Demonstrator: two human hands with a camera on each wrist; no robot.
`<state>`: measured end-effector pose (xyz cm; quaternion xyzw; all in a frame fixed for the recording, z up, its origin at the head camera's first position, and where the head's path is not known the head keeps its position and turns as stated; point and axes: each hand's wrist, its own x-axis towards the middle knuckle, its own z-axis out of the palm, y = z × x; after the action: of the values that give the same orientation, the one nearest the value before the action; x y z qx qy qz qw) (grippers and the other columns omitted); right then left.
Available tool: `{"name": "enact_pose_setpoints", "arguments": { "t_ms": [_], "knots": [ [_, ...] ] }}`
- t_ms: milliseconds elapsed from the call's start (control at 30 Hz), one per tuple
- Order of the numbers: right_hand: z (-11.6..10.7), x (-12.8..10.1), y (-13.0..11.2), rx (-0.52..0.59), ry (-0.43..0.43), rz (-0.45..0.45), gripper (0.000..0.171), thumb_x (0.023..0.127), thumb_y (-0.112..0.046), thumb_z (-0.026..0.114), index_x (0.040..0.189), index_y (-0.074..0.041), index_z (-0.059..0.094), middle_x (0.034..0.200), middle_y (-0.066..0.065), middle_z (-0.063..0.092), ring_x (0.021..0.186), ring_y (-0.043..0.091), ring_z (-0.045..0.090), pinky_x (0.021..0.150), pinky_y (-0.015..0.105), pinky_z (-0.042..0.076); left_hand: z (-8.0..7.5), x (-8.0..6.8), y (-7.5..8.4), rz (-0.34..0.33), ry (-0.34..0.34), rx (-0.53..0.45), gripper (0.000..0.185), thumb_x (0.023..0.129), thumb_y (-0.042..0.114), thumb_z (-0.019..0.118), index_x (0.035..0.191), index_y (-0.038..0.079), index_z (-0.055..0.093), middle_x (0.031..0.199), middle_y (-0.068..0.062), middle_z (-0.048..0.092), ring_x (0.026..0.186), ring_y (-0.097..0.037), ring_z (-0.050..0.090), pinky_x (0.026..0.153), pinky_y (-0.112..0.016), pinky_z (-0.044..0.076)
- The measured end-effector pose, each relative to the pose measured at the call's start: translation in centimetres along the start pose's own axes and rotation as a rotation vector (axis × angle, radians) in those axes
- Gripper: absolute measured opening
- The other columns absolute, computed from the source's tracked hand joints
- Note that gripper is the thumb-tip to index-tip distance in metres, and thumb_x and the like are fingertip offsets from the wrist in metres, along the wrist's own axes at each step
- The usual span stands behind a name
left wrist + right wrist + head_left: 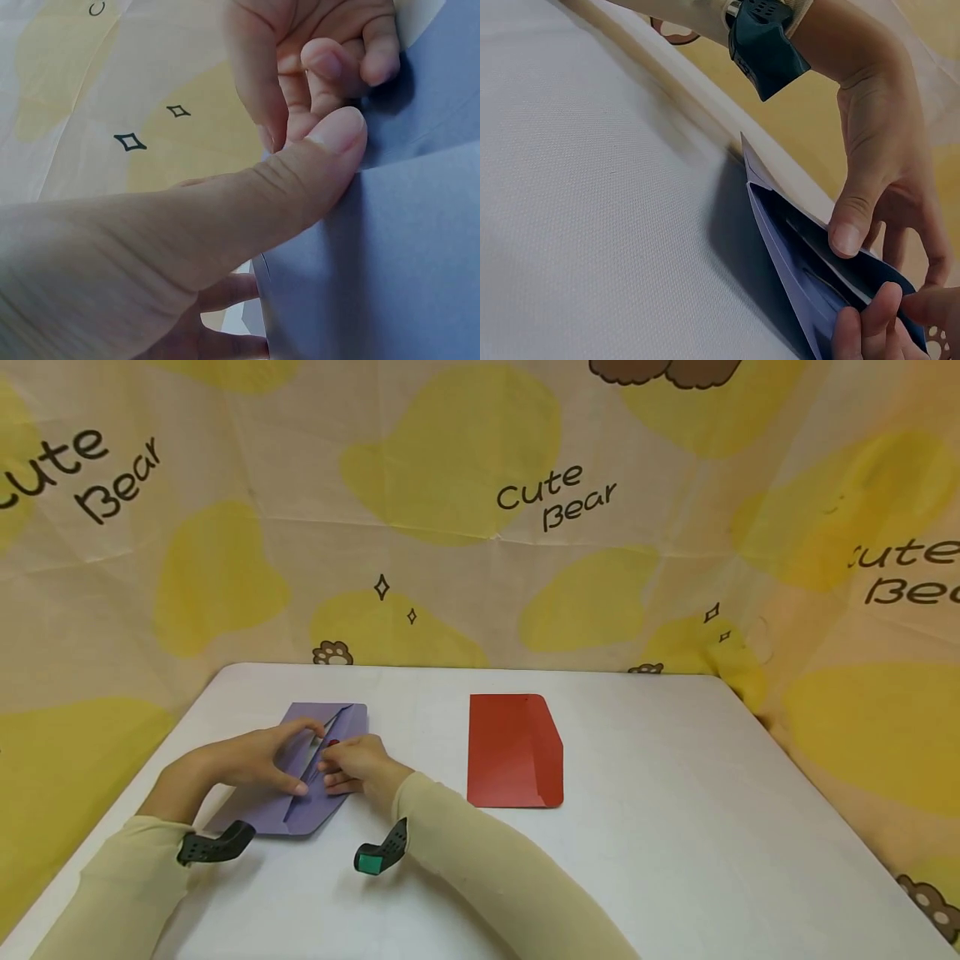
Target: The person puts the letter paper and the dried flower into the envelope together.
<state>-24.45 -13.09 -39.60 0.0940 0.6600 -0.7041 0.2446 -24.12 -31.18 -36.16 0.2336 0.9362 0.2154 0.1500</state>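
Observation:
A purple envelope (258, 806) lies at the left of the table with its mouth parted, and a pale slip (311, 752) shows inside. My left hand (258, 756) holds it at the mouth, thumb along one edge and fingers spread toward the far end. In the right wrist view, that left thumb (847, 236) rests at the rim of the opening. The right hand (358, 760) has its fingers curled at the flap side, pinching there. Just by its fingertips shows a small dark red spot (333, 742). A red envelope (502, 752) lies flat to the right, touched by neither hand.
The white table (675, 827) has rounded far corners. Behind and beside it hangs a yellow-patterned cloth (450, 460) with printed words. Black bands with small devices (217, 843) sit on both wrists.

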Motion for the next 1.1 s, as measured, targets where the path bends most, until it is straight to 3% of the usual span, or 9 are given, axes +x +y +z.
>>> {"name": "enact_pose_setpoints", "arguments": {
  "t_ms": [367,500,700,1100],
  "knots": [
    [-1.0,-0.1,-0.4,0.011,0.003,-0.036,0.012,0.095,-0.007,0.065,0.084,-0.006,0.066,0.066,-0.001,0.062,0.046,0.006,0.053,0.055,0.027,0.059,0.1,0.0,0.0,0.005,0.0,0.004,0.079,0.076,0.042,0.087,0.137,0.019,0.041,0.143,-0.032,0.048,0.124,-0.048,0.054,0.099,-0.068,0.043],
    [-1.2,-0.1,-0.5,0.044,0.075,-0.088,0.01,0.094,-0.005,0.064,0.085,-0.004,0.068,0.065,-0.002,0.059,0.044,0.006,0.05,0.046,0.02,0.05,0.0,0.1,0.0,-0.005,0.0,0.011,0.08,0.077,0.045,0.086,0.137,0.02,0.041,0.142,-0.03,0.05,0.122,-0.045,0.055,0.099,-0.067,0.043],
    [-1.6,-0.1,-0.7,0.045,0.171,-0.161,0.009,0.093,-0.005,0.063,0.089,-0.001,0.07,0.064,-0.004,0.056,0.043,0.004,0.047,0.043,0.017,0.046,-0.1,0.1,0.2,-0.018,0.001,0.02,0.08,0.076,0.049,0.086,0.136,0.022,0.041,0.138,-0.029,0.052,0.117,-0.041,0.056,0.097,-0.063,0.046],
    [-3.4,-0.3,-0.9,0.096,0.116,-0.166,0.014,0.094,-0.005,0.063,0.102,0.004,0.071,0.065,-0.003,0.056,0.043,0.003,0.046,0.042,0.016,0.045,0.0,0.1,0.6,-0.035,-0.003,0.016,0.075,0.077,0.046,0.086,0.134,0.024,0.043,0.137,-0.028,0.051,0.111,-0.038,0.055,0.094,-0.059,0.047]
  ]
}}
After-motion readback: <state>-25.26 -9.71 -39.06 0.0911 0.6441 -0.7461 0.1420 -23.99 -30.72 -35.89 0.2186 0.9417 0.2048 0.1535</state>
